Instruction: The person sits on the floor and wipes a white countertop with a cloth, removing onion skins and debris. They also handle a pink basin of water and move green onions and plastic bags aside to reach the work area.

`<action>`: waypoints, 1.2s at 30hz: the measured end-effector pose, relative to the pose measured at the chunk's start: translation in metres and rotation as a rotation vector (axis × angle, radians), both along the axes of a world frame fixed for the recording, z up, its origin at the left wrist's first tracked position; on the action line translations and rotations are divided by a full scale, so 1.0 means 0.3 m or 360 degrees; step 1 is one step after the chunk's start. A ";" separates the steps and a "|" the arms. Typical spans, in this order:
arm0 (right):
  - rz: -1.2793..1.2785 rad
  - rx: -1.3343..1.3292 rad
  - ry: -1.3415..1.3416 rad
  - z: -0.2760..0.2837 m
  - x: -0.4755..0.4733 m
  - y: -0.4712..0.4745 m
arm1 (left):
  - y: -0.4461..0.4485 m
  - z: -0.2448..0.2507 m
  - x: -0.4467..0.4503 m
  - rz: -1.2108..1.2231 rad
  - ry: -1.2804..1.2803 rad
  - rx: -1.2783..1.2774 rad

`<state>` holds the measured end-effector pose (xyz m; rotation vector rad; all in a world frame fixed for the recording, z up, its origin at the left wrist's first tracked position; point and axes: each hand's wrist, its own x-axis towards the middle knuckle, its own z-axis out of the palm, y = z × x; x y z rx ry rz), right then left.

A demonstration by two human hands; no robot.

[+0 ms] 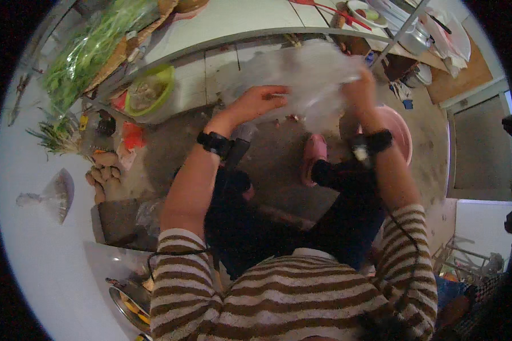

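A clear plastic bag (309,79), blurred by motion, spreads between my two hands above the floor. My left hand (258,102) has its fingertips and thumb at the bag's near left edge, seeming to pinch the film. On the other side, my right hand (360,91) grips the bag's right edge; its fingers are blurred and partly hidden. Whether anything lies inside the bag cannot be made out. Below my right wrist, partly behind it, stands a pink plastic basin (397,128).
A white tiled counter (239,16) runs across the front, with a bag of leafy greens (98,51) at left. A lime-green basin (150,91) sits beneath its edge. Potatoes (104,174) and spring onions (57,136) lie left. A metal pot (414,39) stands far right.
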<state>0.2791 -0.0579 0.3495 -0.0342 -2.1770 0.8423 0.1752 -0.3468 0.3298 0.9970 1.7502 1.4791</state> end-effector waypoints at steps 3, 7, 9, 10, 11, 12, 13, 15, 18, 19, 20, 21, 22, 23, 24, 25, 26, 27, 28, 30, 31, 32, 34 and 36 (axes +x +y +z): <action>-0.0661 0.0433 -0.0261 0.117 0.158 0.290 | -0.087 -0.019 -0.096 0.0240 0.0392 -0.0520; -0.0198 -0.0691 -0.0185 0.339 0.523 0.486 | -0.233 -0.068 -0.231 0.0515 0.0512 -0.0190; -0.0525 0.0152 -0.0117 0.414 0.733 0.527 | -0.297 -0.095 -0.266 0.0708 0.0703 -0.0360; -0.0945 0.0721 -0.0346 0.417 0.851 0.534 | -0.310 -0.103 -0.296 0.0630 0.1117 -0.0355; -0.1295 0.1065 -0.0580 0.420 0.968 0.543 | -0.319 -0.115 -0.313 0.0660 0.0574 -0.0334; -0.1292 0.0566 -0.0638 0.408 1.058 0.555 | -0.324 -0.124 -0.326 0.0664 0.0712 -0.0427; -0.1033 -0.0417 -0.0309 0.385 1.127 0.568 | -0.326 -0.131 -0.339 0.0613 0.0687 -0.0509; -0.0813 -0.0768 -0.0026 0.374 1.305 0.546 | -0.315 -0.153 -0.356 0.0480 0.0810 -0.0524; -0.1021 -0.0411 -0.0111 0.301 1.557 0.430 | -0.284 -0.211 -0.362 0.0239 0.0669 -0.0383; -0.0994 -0.0564 0.0005 0.284 1.620 0.403 | -0.278 -0.229 -0.364 0.0208 0.0657 -0.0395; -0.1002 -0.0981 0.0250 0.264 1.683 0.377 | -0.271 -0.255 -0.357 0.0254 0.0583 -0.0434; -0.0993 -0.1240 0.0480 0.243 1.744 0.358 | -0.270 -0.264 -0.361 0.0182 0.0665 -0.0455; -0.0851 -0.1406 0.0695 0.235 1.814 0.351 | -0.263 -0.292 -0.350 0.0169 0.0645 -0.0511; -0.0912 -0.1325 0.0543 0.223 1.865 0.354 | -0.272 -0.292 -0.351 0.0213 0.0641 -0.0667; -0.0970 -0.1237 0.0393 0.213 1.916 0.359 | -0.266 -0.305 -0.348 0.0058 0.0736 -0.0569; -0.1236 -0.0865 -0.0172 0.218 1.984 0.364 | -0.274 -0.302 -0.349 0.0095 0.0690 -0.0593; -0.1200 -0.1048 -0.0781 0.222 2.009 0.397 | -0.276 -0.304 -0.350 0.0132 0.0637 -0.0612; -0.0789 -0.1017 -0.1551 0.224 2.058 0.393 | -0.282 -0.301 -0.352 0.0145 0.0582 -0.0589; 0.0019 -0.1534 -0.2279 0.228 2.057 0.443 | -0.290 -0.298 -0.355 0.0148 0.0581 -0.0633; -0.1093 -0.1513 -0.0509 0.217 2.121 0.397 | -0.310 -0.294 -0.362 0.0042 0.0555 -0.0555; -0.1202 -0.1443 -0.0002 0.215 2.135 0.379 | -0.317 -0.298 -0.366 0.0137 0.0563 -0.0611; -0.1259 -0.1430 0.0188 0.212 2.145 0.356 | -0.328 -0.300 -0.371 0.0155 0.0548 -0.0583; -0.1360 -0.1348 0.0408 0.216 2.151 0.326 | -0.330 -0.319 -0.383 0.0098 0.0514 -0.0550; -0.1430 -0.1288 0.0451 0.233 2.148 0.306 | -0.324 -0.342 -0.398 0.0099 0.0558 -0.0681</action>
